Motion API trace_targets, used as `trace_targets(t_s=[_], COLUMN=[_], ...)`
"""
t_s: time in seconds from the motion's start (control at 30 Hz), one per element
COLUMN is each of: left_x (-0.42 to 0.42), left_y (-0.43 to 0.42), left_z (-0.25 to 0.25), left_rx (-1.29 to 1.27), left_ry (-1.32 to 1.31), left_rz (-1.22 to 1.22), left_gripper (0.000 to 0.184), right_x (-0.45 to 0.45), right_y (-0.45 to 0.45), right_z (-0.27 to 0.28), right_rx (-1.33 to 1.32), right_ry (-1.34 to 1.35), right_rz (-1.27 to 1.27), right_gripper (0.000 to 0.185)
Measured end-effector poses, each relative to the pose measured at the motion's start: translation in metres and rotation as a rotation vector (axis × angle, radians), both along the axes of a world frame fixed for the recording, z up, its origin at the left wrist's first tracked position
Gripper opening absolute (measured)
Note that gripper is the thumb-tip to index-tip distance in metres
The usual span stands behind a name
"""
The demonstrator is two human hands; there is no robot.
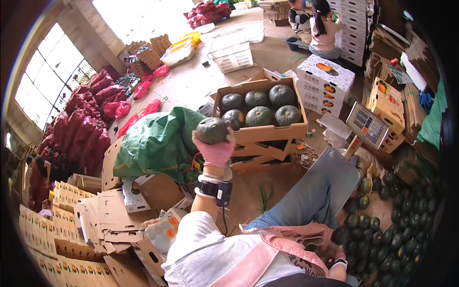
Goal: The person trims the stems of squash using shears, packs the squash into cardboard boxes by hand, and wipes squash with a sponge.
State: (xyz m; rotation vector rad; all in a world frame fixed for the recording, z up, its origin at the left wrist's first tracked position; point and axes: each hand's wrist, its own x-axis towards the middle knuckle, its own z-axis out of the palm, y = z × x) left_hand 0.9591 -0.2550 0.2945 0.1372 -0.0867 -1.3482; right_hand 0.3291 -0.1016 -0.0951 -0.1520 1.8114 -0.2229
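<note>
My left hand, in a pink glove, is wrapped round a dark green pumpkin, held up at the near left corner of an open cardboard box. Inside that box sit several green pumpkins in two rows, one with an orange patch. The box rests on other cardboard boxes. Low on the right, my right hand is beside the pile of pumpkins, partly hidden by the pink apron; its fingers are too small and covered to make out.
A scale display and its metal platform stand right of the box. A green sack and flattened cartons lie left. White printed boxes, white crates and two people are farther back. Red net sacks line the left.
</note>
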Motion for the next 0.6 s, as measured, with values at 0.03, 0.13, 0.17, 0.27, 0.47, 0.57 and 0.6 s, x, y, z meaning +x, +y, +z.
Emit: trace_targets(t_s=[0.03,0.13,0.17,0.27,0.47,0.57,0.6], left_x=[-0.009,-0.034,-0.046,-0.059,-0.113,-0.141,-0.149], left_y=[-0.002,-0.004,-0.002,0.007,0.040,0.052,0.048], left_z=[0.006,0.017,0.023,0.012,-0.033,-0.052,-0.059], left_rx=[-0.028,-0.159,-0.208,-0.181,-0.071,-0.050,-0.075], left_ry=[-0.032,-0.060,-0.184,-0.100,-0.063,0.014,0.144], left_rz=[-0.036,-0.164,-0.051,-0.144,-0.264,-0.316,-0.359], left_gripper=[0.087,0.080,0.073,0.060,0.058,0.052,0.050], right_x=[0.000,-0.021,-0.027,0.002,0.086,0.221,0.249], right_y=[0.001,0.000,-0.008,-0.077,-0.152,-0.163,-0.163], right_z=[-0.008,-0.029,-0.032,-0.012,0.114,0.261,0.294], right_rx=[0.004,-0.108,-0.181,-0.542,-1.236,-1.258,-1.248], right_ry=[0.012,0.176,0.234,0.440,0.426,-0.210,-0.414], right_rz=[0.152,1.142,1.357,1.177,0.272,0.505,0.569], right_gripper=[0.040,0.043,0.044,0.046,0.052,0.063,0.070])
